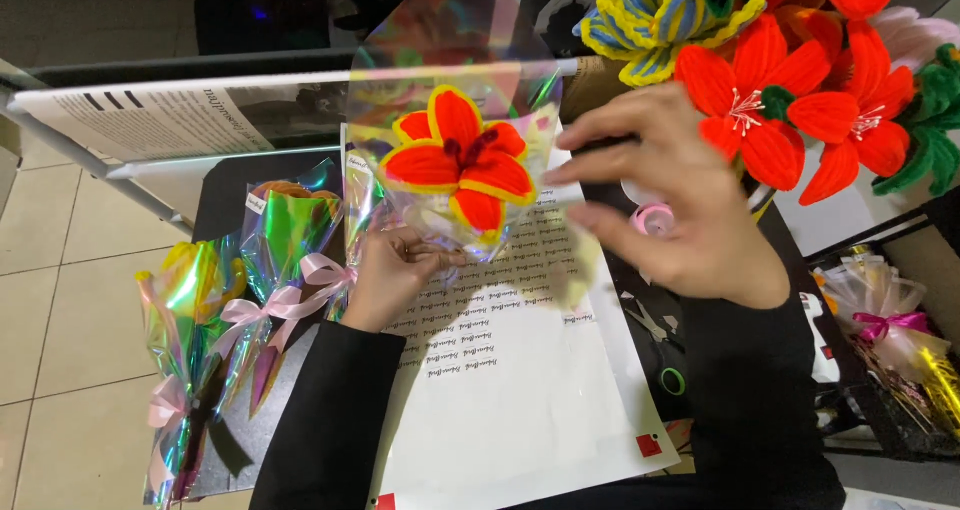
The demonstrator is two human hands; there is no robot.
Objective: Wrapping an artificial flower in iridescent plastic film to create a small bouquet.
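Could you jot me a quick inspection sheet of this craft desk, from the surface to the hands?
Surface: dark table under a white sticker sheet.
Job's things: red-and-yellow flower in clear iridescent wrap.
Clutter: wrapped flowers with pink bows, loose red flowers, scissors, pink tape roll.
Hands: left hand grips the wrap's base; right hand open, beside it.
Cables: nothing seen.
Surroundings: tiled floor.

Both arms wear long black sleeves of plain, matte cloth, without pattern or marking. The left sleeve (325,410) ends at the wrist in a snug cuff, as does the right sleeve (755,390). The left hand (395,275) and right hand (675,200) are bare, with no gloves.
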